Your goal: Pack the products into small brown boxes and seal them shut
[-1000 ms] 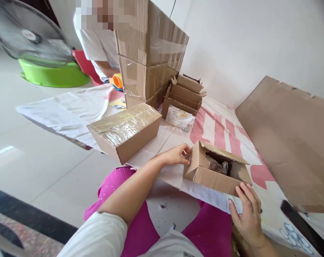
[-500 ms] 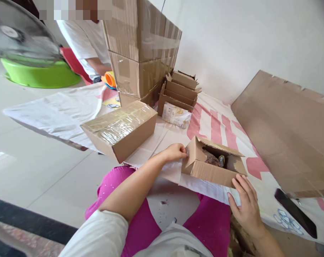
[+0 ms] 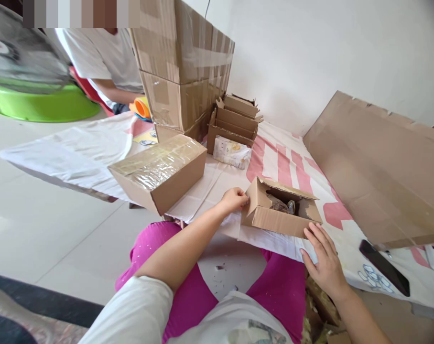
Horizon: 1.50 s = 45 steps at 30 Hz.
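Observation:
A small cardboard box [image 3: 279, 219] sits at the near edge of the cloth-covered table, its top partly open under a raised, torn flap. Inside lies something brown and crumpled [image 3: 278, 203] beside a small shiny piece; I cannot make out their kind. My left hand [image 3: 235, 198] is closed in a pinch against the box's left end, and whatever is between its fingertips is hidden. At the front right corner, my right hand [image 3: 322, 258] rests its spread fingertips on the cardboard, open. A taped cardboard box [image 3: 159, 174] stands to the left.
Behind rise stacked large cartons [image 3: 183, 71], with several open boxes [image 3: 234, 122] and a printed packet [image 3: 232, 152] beside them. A big cardboard sheet [image 3: 378, 177] leans at right, near a dark phone [image 3: 384, 267]. Another person [image 3: 105, 67] sits at far left by a fan [image 3: 23, 52].
The whole view has shifted slightly. Both hands keep their places at the two ends of the box, and its contents look the same.

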### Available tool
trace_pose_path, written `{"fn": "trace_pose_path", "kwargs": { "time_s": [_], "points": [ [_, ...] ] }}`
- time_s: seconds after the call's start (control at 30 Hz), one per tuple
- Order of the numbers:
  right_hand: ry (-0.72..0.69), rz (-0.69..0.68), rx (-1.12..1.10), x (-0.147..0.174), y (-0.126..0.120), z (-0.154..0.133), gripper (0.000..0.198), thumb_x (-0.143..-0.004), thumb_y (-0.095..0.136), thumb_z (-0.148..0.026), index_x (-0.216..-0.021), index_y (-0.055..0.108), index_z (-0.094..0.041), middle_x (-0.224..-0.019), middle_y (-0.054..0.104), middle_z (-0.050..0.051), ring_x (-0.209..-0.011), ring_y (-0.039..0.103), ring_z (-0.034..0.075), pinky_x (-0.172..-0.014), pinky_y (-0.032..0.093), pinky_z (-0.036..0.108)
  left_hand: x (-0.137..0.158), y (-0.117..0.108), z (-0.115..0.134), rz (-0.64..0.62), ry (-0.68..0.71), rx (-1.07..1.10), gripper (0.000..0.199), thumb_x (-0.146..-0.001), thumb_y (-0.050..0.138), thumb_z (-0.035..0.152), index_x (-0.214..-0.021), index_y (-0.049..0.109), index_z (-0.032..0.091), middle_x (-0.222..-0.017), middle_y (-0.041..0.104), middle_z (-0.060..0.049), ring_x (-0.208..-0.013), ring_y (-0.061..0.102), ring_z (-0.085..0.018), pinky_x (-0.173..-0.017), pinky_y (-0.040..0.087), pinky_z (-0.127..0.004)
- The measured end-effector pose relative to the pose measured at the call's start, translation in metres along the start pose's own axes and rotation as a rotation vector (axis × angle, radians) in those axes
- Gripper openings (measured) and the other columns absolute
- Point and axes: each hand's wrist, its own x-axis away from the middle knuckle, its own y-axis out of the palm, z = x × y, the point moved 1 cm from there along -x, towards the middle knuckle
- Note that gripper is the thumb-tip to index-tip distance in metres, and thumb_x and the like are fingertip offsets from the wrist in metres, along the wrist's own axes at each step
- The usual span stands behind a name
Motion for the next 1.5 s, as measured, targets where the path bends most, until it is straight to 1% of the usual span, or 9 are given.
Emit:
{"fn": "trace_pose_path", "kwargs": {
  "time_s": [0.17,0.3,0.43,0.6,0.8,0.97,1.07,1.33,1.5],
  "points": [
    [0.001,0.0,-0.01,0.0,0.0,0.0,0.062,-0.09,0.054,-0.023,-0.148,0.032,-0.023,-0.145,0.044,0.011,-0.135,0.04,0.032,-0.108,0.04,0.053,0.003,-0.003,0.003,-0.049,-0.021,0.131,0.017,-0.077,0.065,0.02,-0.076,0.047,0.018,-0.065,0.053,0.003,-0.055,0.053,-0.008,-0.052,0.048,-0.02],
    [0.004,-0.001,-0.013,-0.002,-0.001,-0.001,0.061,-0.09,0.054,-0.024,-0.147,0.033,-0.024,-0.144,0.045,0.012,-0.135,0.04,0.033,-0.108,0.039,0.055,0.001,-0.003,0.0,-0.05,-0.036,0.204,0.025,-0.073,0.068,0.015,-0.08,0.045,0.019,-0.063,0.051,0.005,-0.052,0.051,-0.007,-0.053,0.048,-0.02],
    [0.01,0.005,-0.016,-0.003,-0.001,-0.001,0.061,-0.09,0.054,-0.024,-0.147,0.034,-0.024,-0.143,0.046,0.012,-0.134,0.041,0.033,-0.107,0.04,0.055,-0.002,-0.003,-0.001,-0.044,-0.026,0.239,0.03,-0.07,0.072,0.013,-0.08,0.044,0.019,-0.06,0.049,0.006,-0.05,0.05,-0.007,-0.053,0.048,-0.02],
    [0.019,0.02,-0.008,-0.003,0.001,-0.001,0.06,-0.09,0.055,-0.025,-0.146,0.035,-0.024,-0.143,0.046,0.012,-0.133,0.042,0.033,-0.107,0.04,0.054,-0.001,-0.004,0.001,-0.065,0.007,0.238,0.027,-0.071,0.071,0.015,-0.079,0.046,0.018,-0.062,0.052,0.005,-0.051,0.052,-0.007,-0.052,0.047,-0.02],
    [0.025,0.035,-0.008,-0.002,0.003,-0.002,0.06,-0.09,0.055,-0.026,-0.146,0.035,-0.024,-0.144,0.045,0.011,-0.134,0.041,0.033,-0.107,0.04,0.054,-0.006,-0.001,-0.006,-0.08,0.076,0.191,0.031,-0.066,0.068,0.005,-0.081,0.045,0.018,-0.063,0.048,0.007,-0.051,0.05,-0.007,-0.054,0.047,-0.021],
    [0.021,0.049,-0.004,-0.003,0.005,-0.003,0.06,-0.089,0.056,-0.025,-0.145,0.036,-0.024,-0.144,0.045,0.012,-0.134,0.041,0.033,-0.107,0.041,0.053,-0.004,-0.013,0.001,-0.165,0.266,0.111,0.034,-0.057,0.071,0.0,-0.082,0.056,0.016,-0.071,0.055,0.004,-0.068,0.055,-0.008,-0.067,0.047,-0.021],
    [0.02,0.055,-0.006,-0.003,0.006,-0.003,0.061,-0.088,0.057,-0.024,-0.145,0.036,-0.023,-0.143,0.045,0.013,-0.134,0.041,0.034,-0.107,0.04,0.054,-0.002,-0.02,0.004,-0.205,0.366,0.038,0.035,-0.05,0.073,0.0,-0.079,0.061,0.016,-0.075,0.06,0.003,-0.075,0.055,-0.01,-0.07,0.045,-0.021],
    [0.029,0.073,-0.01,-0.003,0.008,-0.002,0.062,-0.088,0.058,-0.024,-0.146,0.035,-0.024,-0.145,0.044,0.012,-0.134,0.041,0.034,-0.106,0.041,0.056,-0.004,-0.017,-0.009,-0.187,0.439,-0.089,0.023,-0.061,0.069,0.01,-0.081,0.06,0.016,-0.063,0.054,0.006,-0.062,0.052,-0.009,-0.064,0.043,-0.021],
    [0.022,0.068,-0.014,-0.006,0.006,-0.006,0.061,-0.088,0.057,-0.023,-0.145,0.037,-0.024,-0.141,0.046,0.013,-0.133,0.041,0.035,-0.105,0.042,0.056,-0.004,-0.022,-0.004,-0.14,0.49,-0.193,0.009,-0.063,0.066,0.012,-0.066,0.059,0.017,-0.072,0.055,0.002,-0.068,0.051,-0.01,-0.068,0.042,-0.022]
  ]
}}
